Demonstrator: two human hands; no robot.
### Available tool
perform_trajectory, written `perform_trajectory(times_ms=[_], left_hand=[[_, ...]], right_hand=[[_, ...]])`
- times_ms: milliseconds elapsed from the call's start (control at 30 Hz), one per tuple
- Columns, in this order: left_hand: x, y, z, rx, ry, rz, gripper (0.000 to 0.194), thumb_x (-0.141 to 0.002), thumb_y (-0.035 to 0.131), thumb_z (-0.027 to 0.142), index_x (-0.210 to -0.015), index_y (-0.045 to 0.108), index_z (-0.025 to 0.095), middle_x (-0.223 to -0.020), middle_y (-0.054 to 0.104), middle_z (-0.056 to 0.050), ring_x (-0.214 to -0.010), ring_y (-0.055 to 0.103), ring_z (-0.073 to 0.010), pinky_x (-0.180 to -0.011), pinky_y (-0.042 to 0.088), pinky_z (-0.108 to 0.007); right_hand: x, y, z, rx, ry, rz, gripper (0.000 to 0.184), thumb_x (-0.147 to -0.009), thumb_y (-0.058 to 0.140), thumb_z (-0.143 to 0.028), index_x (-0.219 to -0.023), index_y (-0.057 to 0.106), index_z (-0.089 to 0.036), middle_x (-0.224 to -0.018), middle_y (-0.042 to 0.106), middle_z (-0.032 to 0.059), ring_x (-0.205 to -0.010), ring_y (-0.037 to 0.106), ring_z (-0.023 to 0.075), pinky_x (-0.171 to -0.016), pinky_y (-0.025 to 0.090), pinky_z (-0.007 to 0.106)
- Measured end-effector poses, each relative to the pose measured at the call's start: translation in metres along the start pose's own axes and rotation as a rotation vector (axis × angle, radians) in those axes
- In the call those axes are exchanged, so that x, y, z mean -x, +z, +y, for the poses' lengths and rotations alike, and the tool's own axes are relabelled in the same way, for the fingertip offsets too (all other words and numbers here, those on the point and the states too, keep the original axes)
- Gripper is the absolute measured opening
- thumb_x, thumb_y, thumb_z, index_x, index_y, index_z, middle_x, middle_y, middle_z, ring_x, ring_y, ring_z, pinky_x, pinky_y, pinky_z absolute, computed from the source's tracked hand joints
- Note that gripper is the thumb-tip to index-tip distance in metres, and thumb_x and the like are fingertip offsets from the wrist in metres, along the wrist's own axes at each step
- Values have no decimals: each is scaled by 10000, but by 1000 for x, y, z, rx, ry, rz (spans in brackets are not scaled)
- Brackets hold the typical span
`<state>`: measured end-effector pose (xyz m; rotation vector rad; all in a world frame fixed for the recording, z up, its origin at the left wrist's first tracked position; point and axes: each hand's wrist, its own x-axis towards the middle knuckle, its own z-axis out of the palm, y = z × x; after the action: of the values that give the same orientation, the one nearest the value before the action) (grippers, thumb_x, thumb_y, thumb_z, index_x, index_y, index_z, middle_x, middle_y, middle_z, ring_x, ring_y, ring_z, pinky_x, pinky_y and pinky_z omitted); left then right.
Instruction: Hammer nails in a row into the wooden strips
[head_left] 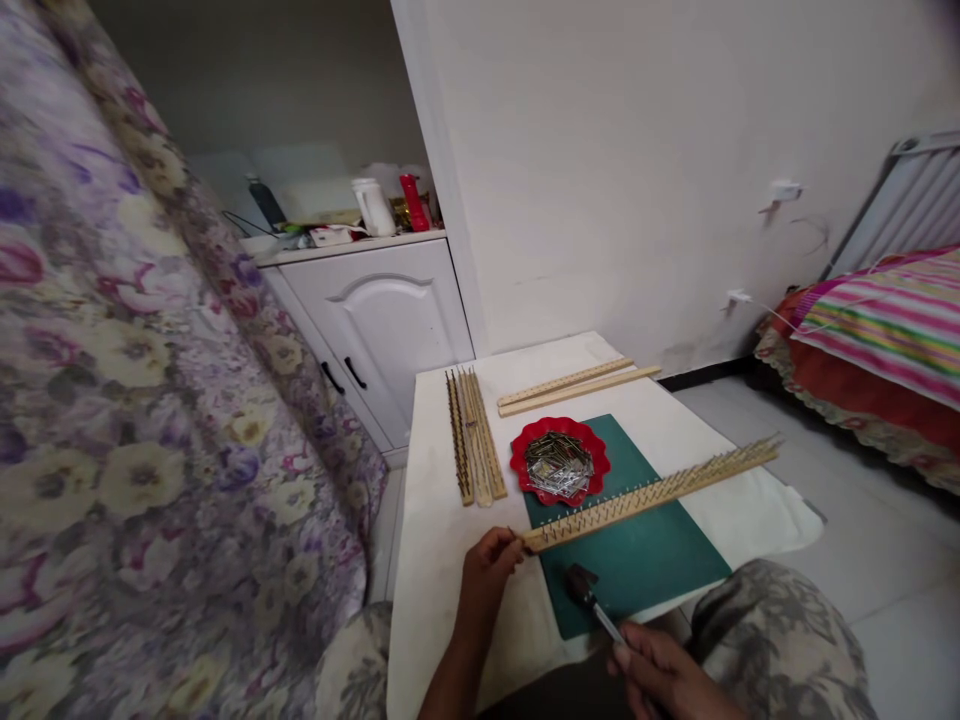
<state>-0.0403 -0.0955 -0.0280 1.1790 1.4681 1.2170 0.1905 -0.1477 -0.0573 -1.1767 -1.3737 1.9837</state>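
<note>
My left hand [491,560] is pinched at the near left end of a long wooden strip [637,500]; a thin dark tip, which looks like a nail, shows at its fingers. Rows of upright nails stand along the strip, which lies slantwise over a green mat [630,570]. In my right hand [656,665] is a hammer [600,612], its dark head low over the mat's near edge and apart from the strip. Behind the strip, a red scalloped bowl [517,465] holds many loose nails [559,465], some silver, some brassy.
Several nail-studded wooden strips [476,440] lie left of the bowl. Two more strips [577,385] lie at the back of the white-covered table [435,560]. A floral curtain [187,400] hangs at left, a white cabinet [390,330] and wall stand behind, and a bed [892,350] is at right.
</note>
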Motion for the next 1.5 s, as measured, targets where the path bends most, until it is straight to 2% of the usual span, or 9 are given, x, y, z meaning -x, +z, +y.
perform_trajectory(times_ms=[233, 467, 667, 800, 1133, 1367, 1500], left_hand=[[-12, 15, -8, -130, 109, 46, 152, -737, 588, 326, -712, 583, 175, -651, 599, 16, -655, 572, -147, -636, 454, -236], [-17, 14, -18, -345, 259, 97, 135, -777, 540, 300, -707, 586, 195, -803, 628, -28, -835, 585, -184, -789, 463, -281], [-25, 14, -20, -332, 317, 102, 108, -783, 539, 274, -731, 596, 199, -913, 630, -52, -921, 584, -192, -846, 465, -309], [-33, 14, -21, -327, 289, 106, 119, -773, 534, 272, -716, 603, 194, -927, 645, -55, -936, 590, -198, -835, 478, -316], [-34, 20, -27, -202, 167, 98, 157, -778, 540, 317, -785, 612, 177, -763, 639, -12, -717, 601, -159, -667, 483, -243], [-30, 18, -29, -203, 176, 81, 160, -790, 542, 314, -811, 622, 177, -755, 644, -13, -728, 605, -164, -680, 481, -244], [-27, 17, -29, -198, 174, 72, 173, -796, 535, 323, -811, 626, 177, -763, 652, -14, -727, 611, -163, -680, 486, -240]], right_hand=[[2, 1, -6, 17, 11, -13, 532, -714, 454, -731, -733, 466, -200, -356, 443, -117, -236, 249, 33, -299, 116, 186], [1, 1, -6, 23, 23, -9, 550, -690, 452, -748, -737, 459, -200, -359, 456, -108, -231, 257, 38, -309, 118, 188], [5, 1, -6, 31, 13, 19, 525, -715, 465, -715, -737, 485, -191, -378, 476, -95, -251, 263, 42, -332, 128, 194], [4, 0, -5, 29, 12, 24, 536, -714, 464, -721, -744, 498, -187, -377, 471, -95, -265, 258, 45, -338, 134, 195], [1, -1, -3, 30, 3, 14, 567, -701, 467, -742, -749, 506, -177, -388, 463, -91, -296, 283, 49, -342, 142, 191], [1, -1, 0, 20, 5, 32, 566, -705, 469, -739, -752, 519, -178, -393, 478, -86, -296, 289, 50, -342, 136, 192], [-1, -3, 2, 39, 23, -2, 590, -684, 444, -773, -747, 503, -189, -389, 451, -100, -295, 286, 45, -331, 138, 181]])
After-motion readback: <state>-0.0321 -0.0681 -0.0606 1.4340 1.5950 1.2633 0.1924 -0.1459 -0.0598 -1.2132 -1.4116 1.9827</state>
